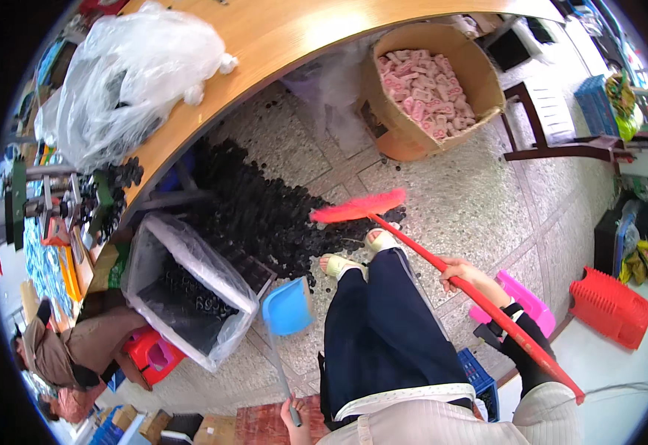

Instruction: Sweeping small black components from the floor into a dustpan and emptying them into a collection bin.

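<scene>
My right hand [459,273] is closed around the red handle of a broom [413,245]. The broom's pink-red bristle head [359,206] rests at the right edge of a wide heap of small black round pieces [257,200] on the floor. At the lower middle, my left hand [294,412] grips the grey stick of a blue dustpan [287,307]. The dustpan's pan is near the floor, beside a plastic-lined bin [190,289] with black pieces inside. My feet stand at the heap's near edge.
A cardboard box [435,89] of pink-and-white packets stands ahead, under a wooden table [294,30] bearing clear plastic bags [131,74]. Pink stool [520,300] and red crate [610,308] are right. Another person [79,345] sits at left.
</scene>
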